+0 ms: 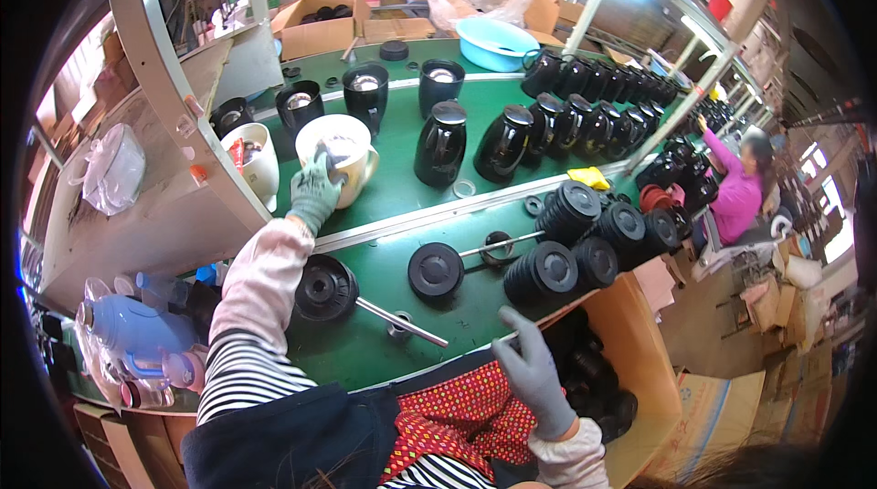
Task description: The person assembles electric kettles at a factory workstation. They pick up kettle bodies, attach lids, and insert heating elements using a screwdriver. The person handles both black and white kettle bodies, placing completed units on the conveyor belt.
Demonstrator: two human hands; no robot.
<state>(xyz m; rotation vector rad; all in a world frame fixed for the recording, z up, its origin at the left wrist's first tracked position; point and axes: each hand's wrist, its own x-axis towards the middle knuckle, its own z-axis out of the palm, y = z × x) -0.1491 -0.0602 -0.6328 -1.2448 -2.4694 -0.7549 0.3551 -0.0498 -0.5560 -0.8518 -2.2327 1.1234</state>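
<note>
My left hand (316, 193), in a grey-green glove, reaches over the rim of a cream plastic pitcher (353, 177). Its fingertips are inside near dark contents, so their grip is hidden. My right hand (534, 369), in a grey glove, is by the bench's front edge with thumb and forefinger apart. A pale sliver shows between them; I cannot tell whether it is held. Between the hands lie a black round lid (325, 287), a metal rod (411, 324) and a small metal ring-shaped part (399, 326). Another black lid (436, 270) stands on edge beside a second rod (503, 242).
Rows of glossy black jugs (440, 146) stand on the green bench (384, 215). Stacked black lids (548, 266) sit at right, above a cardboard box (634, 345) of black parts. A white pitcher (257, 167) stands by the metal post (154, 57). A person (736, 187) sits farther right.
</note>
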